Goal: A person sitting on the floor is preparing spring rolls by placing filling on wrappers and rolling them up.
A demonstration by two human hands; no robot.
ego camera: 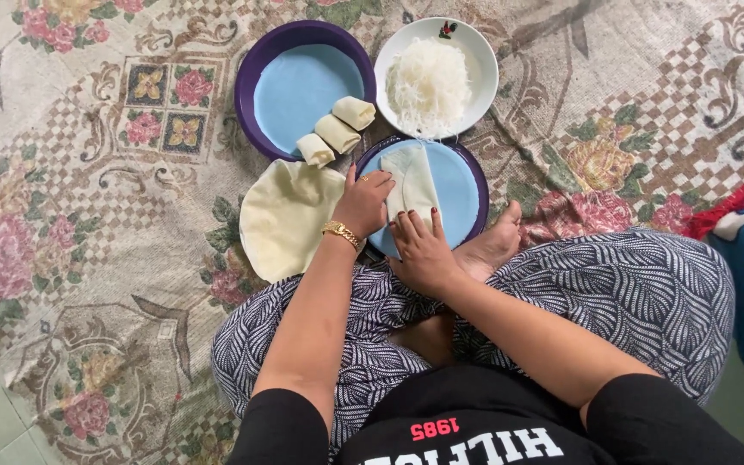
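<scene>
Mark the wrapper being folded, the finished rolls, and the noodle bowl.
wrapper (413,179), head view, on its folded pale middle.
finished rolls (337,133), head view, on the middle roll of three.
noodle bowl (480,58), head view, on the bare white rim at right.

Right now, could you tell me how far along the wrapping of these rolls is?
Three finished rolls lie in the purple bowl. One wrapper is being folded on the blue plate, with the left hand and right hand both pressing on it. Still left: a stack of round wrappers on the mat and a white bowl of white noodles.
</scene>
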